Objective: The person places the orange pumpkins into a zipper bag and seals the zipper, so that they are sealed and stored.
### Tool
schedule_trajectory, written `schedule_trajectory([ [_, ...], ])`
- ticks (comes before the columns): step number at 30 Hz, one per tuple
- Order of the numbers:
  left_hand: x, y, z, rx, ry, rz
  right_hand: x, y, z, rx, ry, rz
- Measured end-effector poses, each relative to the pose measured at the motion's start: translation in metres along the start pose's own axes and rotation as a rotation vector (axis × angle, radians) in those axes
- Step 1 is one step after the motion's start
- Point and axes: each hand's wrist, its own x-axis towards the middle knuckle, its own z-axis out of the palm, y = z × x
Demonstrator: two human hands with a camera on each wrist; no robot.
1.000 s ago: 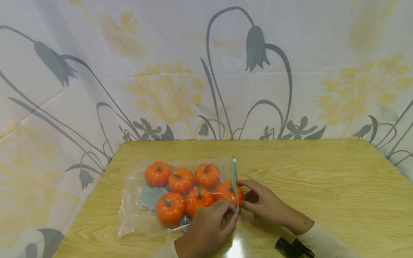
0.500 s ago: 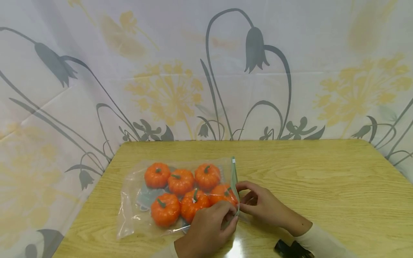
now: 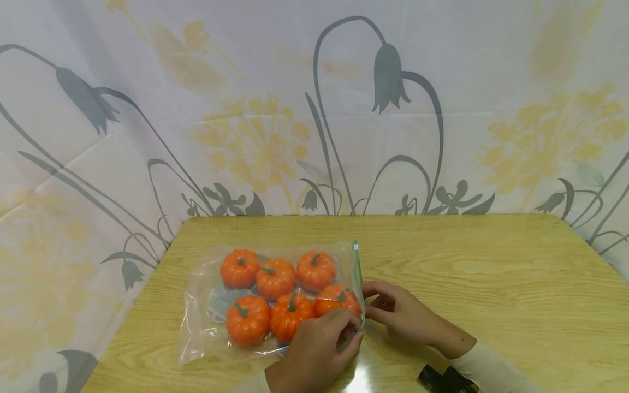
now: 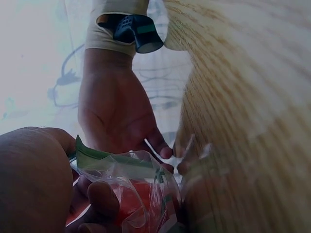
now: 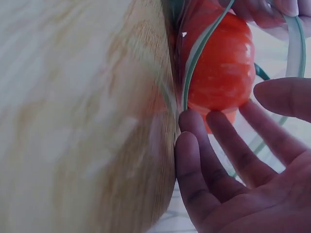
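Note:
A clear zip bag (image 3: 201,327) with a green zip strip along its mouth lies flat, mouth to the right. Several orange toy pumpkins (image 3: 248,320) with green stems sit inside it. My left hand (image 3: 319,344) pinches the near corner of the mouth between thumb and fingers. At the mouth, my right hand (image 3: 400,314) reaches in from the right with loosely bent fingers. In the right wrist view, its fingertips lie right at the lower lip and the nearest pumpkin (image 5: 223,63), and the bag mouth gapes around that pumpkin.
The bag rests on a wood-grain table (image 3: 481,262) whose back edge meets a flower-printed cloth (image 3: 275,65). A black device (image 3: 444,379) sits at the right wrist, beside the pale sleeve.
The pumpkin at the mouth has slid left, deeper into the bag, and the near-side pumpkins have shifted left with it. My right hand followed slightly; the left kept its pinch.

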Motion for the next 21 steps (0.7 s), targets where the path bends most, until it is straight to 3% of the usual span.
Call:
schedule_trajectory([
  [7, -0.0017, -0.0006, 0.0009, -0.001, -0.003, 0.012, -0.0010, 0.0030, 0.0001, 0.077, -0.089, -0.034],
  [12, -0.0001, -0.0008, 0.0004, 0.012, -0.006, 0.021, -0.0006, 0.0032, -0.0020, 0.050, -0.101, -0.012],
  [21, 0.0005, -0.0009, 0.0002, 0.029, -0.046, -0.007, 0.0014, 0.0004, -0.0085, 0.009, 0.064, 0.096],
])
